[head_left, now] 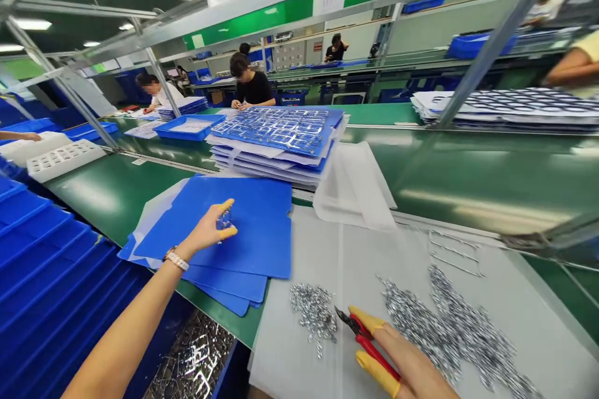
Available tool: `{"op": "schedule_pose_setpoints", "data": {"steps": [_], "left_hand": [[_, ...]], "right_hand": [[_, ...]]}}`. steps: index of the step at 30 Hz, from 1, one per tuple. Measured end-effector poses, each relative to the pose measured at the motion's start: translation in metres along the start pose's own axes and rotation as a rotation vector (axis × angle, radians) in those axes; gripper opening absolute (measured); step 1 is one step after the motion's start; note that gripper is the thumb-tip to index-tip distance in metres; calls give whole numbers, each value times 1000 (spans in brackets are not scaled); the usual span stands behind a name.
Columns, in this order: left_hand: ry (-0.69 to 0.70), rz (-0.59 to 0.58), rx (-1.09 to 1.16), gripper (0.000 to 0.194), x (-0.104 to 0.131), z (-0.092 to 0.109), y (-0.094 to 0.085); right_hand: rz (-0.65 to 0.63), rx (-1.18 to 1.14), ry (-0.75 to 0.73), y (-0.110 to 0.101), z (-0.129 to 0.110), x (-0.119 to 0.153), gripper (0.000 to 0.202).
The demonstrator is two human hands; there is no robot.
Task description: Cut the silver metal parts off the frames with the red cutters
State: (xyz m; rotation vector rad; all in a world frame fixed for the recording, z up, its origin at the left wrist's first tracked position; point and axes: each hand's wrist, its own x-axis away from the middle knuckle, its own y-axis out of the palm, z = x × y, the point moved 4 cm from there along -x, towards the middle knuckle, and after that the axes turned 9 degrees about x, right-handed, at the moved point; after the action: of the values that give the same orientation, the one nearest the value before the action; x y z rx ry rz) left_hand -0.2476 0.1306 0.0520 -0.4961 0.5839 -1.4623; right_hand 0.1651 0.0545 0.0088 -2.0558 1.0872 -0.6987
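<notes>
My left hand (219, 223), with yellow finger covers on thumb and forefinger, holds a small shiny metal frame (224, 219) above the blue sheets (262, 230). Red-handled nippers (369, 343) rest in my right hand (397, 355), their dark jaws pointing up and left. Just left of the jaws lies a small heap of silvery metal pieces (313, 312) on the pale mat (322, 249). Larger heaps of similar pieces (449, 318) spread to the right of my right hand. A metal frame with crossbars (456, 252) lies behind them.
Beyond the blue sheets stands a tall stack of sheets (276, 156) topped with metal frames. Blue trays (42, 274) fill the left side. A bin of metal scraps (191, 355) sits below the table edge. Several people work across the green benches; metal posts (500, 37) rise ahead.
</notes>
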Motion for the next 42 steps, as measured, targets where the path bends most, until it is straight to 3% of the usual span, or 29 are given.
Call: {"op": "schedule_pose_setpoints", "data": {"steps": [3,6,11,15,19,28,42], "left_hand": [[-23,79,745,68,12,17,8],[-102,42,1176,69,20,36,34],[-245,-13,1311,83,32,71,99],[-350,-91,1519,67,48,97,155],[-372,-85,1723,54,61,110,186],[-383,-87,1788,62,73,109,199],[-367,-52,1728,61,75,108,198]], "right_hand": [[41,5,77,-7,1,6,47],[89,18,84,-12,-6,7,44],[128,69,39,-17,-21,3,40],[219,177,-29,-19,-44,-7,34],[246,280,-102,-15,-70,-20,33],[241,456,-97,-4,-84,-37,26],[235,496,-84,-10,-92,-33,25]]}}
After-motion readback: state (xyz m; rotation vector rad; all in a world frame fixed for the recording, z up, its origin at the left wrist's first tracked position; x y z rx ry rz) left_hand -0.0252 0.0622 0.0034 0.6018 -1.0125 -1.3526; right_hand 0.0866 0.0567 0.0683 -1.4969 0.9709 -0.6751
